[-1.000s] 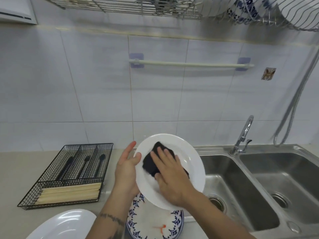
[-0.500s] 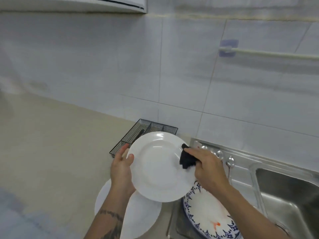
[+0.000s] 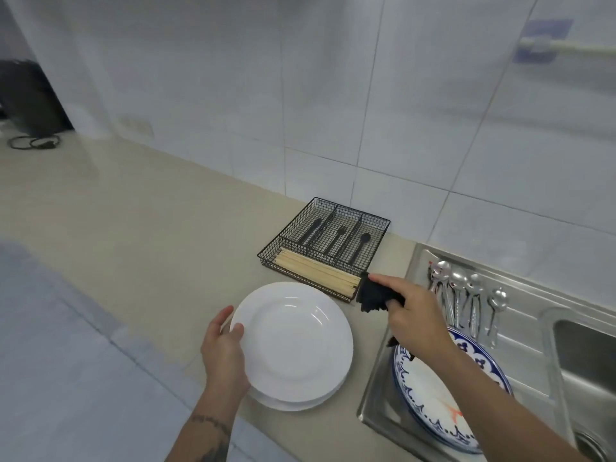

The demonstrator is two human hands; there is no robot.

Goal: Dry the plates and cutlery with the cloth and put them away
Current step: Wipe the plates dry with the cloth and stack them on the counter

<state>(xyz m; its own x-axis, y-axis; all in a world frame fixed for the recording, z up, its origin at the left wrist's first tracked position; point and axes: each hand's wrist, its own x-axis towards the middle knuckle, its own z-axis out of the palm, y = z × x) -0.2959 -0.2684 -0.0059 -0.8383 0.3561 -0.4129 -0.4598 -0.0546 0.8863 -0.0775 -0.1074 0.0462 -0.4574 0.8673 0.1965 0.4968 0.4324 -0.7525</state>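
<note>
Stacking step, I reckon: left hand (image 3: 224,353) grips white plate (image 3: 293,341) at its 9 o'clock rim, sitting on second white plate (image 3: 286,403) on counter. Right hand (image 3: 411,313) bunches black cloth (image 3: 373,295), clear of plate at its 2 o'clock. Next probably patterned plate (image 3: 433,391) at 3 o'clock, then spoons (image 3: 466,298).

White plates (image 3: 293,341), black cloth (image 3: 373,296), blue-patterned plate (image 3: 433,388), black wire tray (image 3: 373,225), beige counter (image 3: 133,235).

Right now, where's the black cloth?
Head view, right of centre: the black cloth is gripped in the right hand, just beside the wire cutlery tray.
</note>
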